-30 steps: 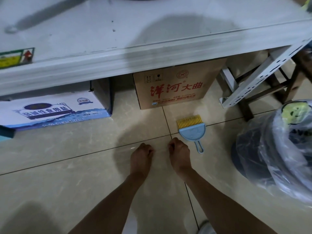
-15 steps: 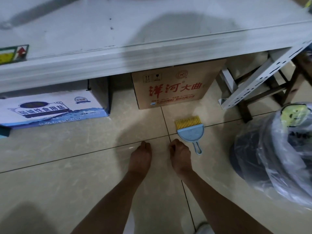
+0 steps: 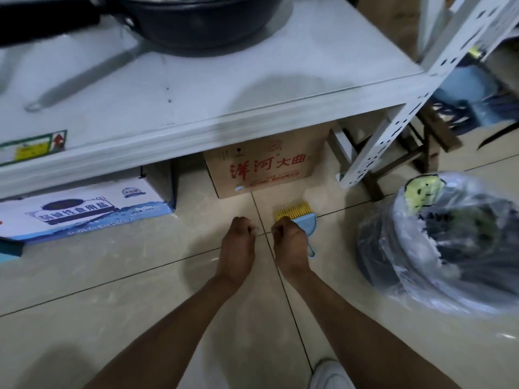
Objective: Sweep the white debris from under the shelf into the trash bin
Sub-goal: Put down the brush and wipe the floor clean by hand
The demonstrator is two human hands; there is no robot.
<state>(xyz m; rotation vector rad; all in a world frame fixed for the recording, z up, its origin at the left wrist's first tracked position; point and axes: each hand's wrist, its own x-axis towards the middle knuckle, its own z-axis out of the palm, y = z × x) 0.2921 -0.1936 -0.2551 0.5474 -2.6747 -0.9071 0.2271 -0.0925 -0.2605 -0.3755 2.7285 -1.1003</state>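
A small blue dustpan with a yellow-bristled brush lies on the tiled floor in front of the white shelf. My right hand is curled into a fist and covers the dustpan's left part; whether it grips it is hidden. Just to the left, my left hand is also fisted, close to the floor, holding nothing. The trash bin, lined with a clear plastic bag, stands to the right. No white debris shows under the shelf.
Under the shelf sit a brown carton and a white-and-blue box. A dark pan rests on the shelf board. The perforated shelf leg and a wooden stool stand at the right. My white shoe is below.
My right hand has shifted right from beside the dustpan to over its left part. The view has tilted up, showing more of the shelf top and the pan.
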